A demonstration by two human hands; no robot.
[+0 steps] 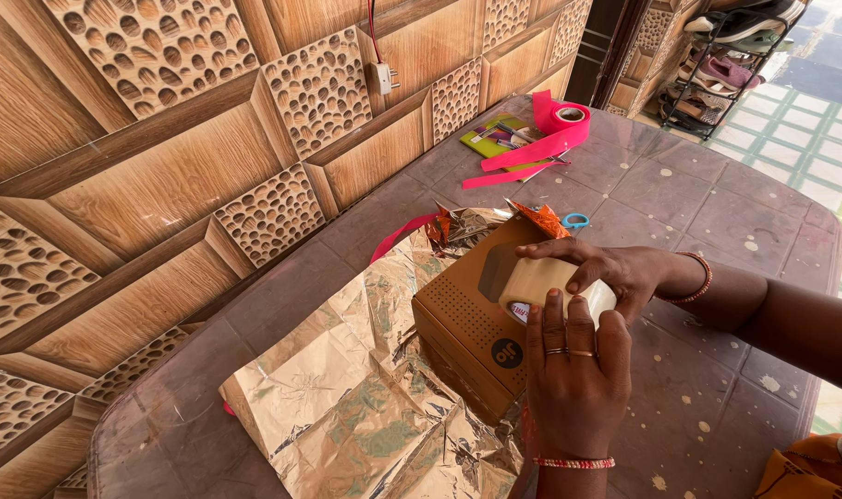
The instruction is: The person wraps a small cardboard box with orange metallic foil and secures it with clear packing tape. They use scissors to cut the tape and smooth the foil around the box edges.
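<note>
A brown cardboard box (467,319) lies on a crinkled sheet of gold foil wrapping paper (347,407). Above the box's top face, both hands hold a roll of clear packing tape (536,282). My left hand (573,370) comes up from the bottom edge, with rings and a beaded bracelet, its fingers laid over the roll's near side. My right hand (624,273) reaches in from the right, a thin bangle at the wrist, and its fingers curl over the roll's far side. A strip of tape seems to run from the roll onto the box.
On the grey-brown table (717,231), a pink ribbon roll (564,120) with loose strips lies beside a green card (490,139). Blue-handled scissors (575,221) peek out behind the box. A patterned wooden wall (162,185) borders the left. A shoe rack (726,55) stands far right.
</note>
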